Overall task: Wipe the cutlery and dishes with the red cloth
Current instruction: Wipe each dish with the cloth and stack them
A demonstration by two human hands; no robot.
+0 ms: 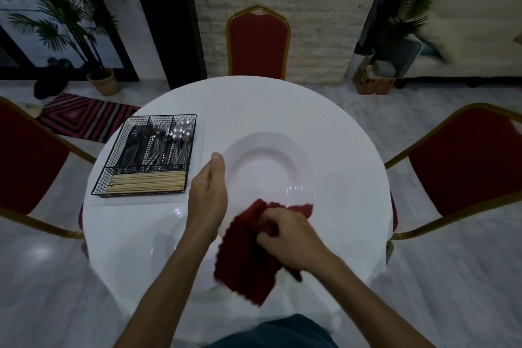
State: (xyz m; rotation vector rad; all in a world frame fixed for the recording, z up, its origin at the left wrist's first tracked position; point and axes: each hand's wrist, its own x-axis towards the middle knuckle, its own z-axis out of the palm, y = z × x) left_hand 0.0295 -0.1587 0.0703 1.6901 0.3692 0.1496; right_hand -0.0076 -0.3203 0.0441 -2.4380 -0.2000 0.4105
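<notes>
Sitting left on the round white desk point(282, 104): black wire cutlery basket point(147, 155), full. Left hand point(209, 192) grips the left rim of the wide-rimmed white plate point(268, 167). Right hand point(288, 237) clenches the crumpled red cloth point(248, 263) over the plate's near rim.

My left forearm point(169, 271) and right forearm point(367, 291) are bare down to the wrists, my left hand point(209, 195) and right hand point(288, 237) bare too. Beneath them shows my dark blue-grey cloth garment point(282, 330).
</notes>
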